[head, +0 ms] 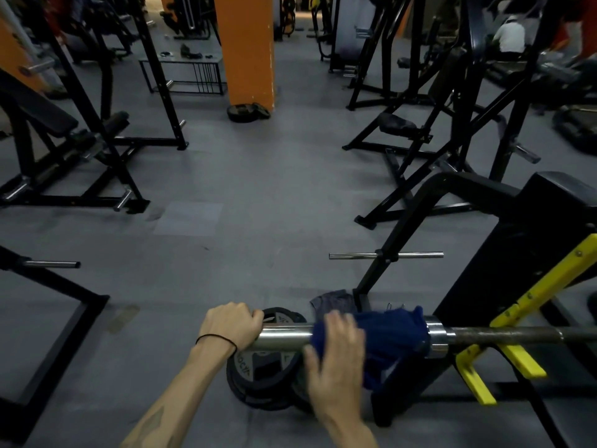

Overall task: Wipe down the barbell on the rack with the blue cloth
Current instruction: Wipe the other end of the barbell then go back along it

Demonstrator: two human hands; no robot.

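The barbell [284, 337] lies across the lower frame, its shiny sleeve pointing left and its darker shaft [504, 334] running right over the yellow rack hooks [523, 357]. My left hand [231, 324] grips the very end of the sleeve. The blue cloth [391, 337] is wrapped over the sleeve just left of the collar. My right hand [336, 354] is blurred and holds the cloth's left part around the sleeve, thumb underneath.
Black weight plates [258, 376] lie stacked on the floor under the sleeve. A grey rag [332, 302] lies beyond them. The black rack frame [504, 253] with a plate peg [387, 254] rises at right. Other gym machines [64, 150] and an orange pillar [245, 50] stand farther off.
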